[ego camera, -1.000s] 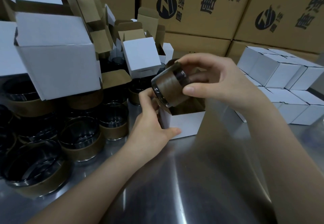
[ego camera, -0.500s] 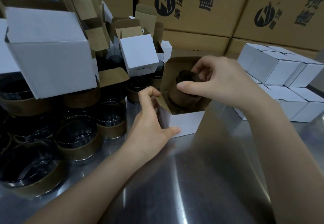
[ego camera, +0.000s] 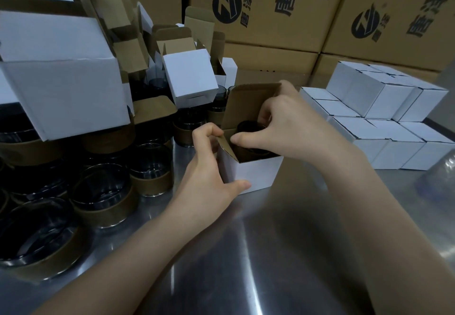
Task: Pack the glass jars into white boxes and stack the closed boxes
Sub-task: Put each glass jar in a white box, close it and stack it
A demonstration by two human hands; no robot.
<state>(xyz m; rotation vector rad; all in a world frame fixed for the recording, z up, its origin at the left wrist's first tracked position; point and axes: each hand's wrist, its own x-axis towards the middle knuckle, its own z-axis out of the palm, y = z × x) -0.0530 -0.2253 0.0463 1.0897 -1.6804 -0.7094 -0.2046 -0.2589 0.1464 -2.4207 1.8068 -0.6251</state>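
Currently right hand (ego camera: 293, 127) grips the jar (ego camera: 248, 127) from above: thumb on the near side, fingers curled over the far side. Jar is upright and partly down in the open box (ego camera: 256, 174), with its dark rim above the box edge. Can't tell if it's seated on the bottom. Left hand (ego camera: 209, 166) holds the box: thumb along the front face, fingers curled at the left side flap. Lid flap (ego camera: 248, 102) stands up behind the jar. Box sits on the steel table (ego camera: 246, 253), mid-frame.

Loose jars (ego camera: 103, 191) with brown sleeves are crowded on the table to the left, and empty boxes (ego camera: 64, 88) are piled over them. Closed boxes (ego camera: 384, 107) are stacked in two layers on the right, well apart from the open box. Brown cartons (ego camera: 270, 6) line the back.
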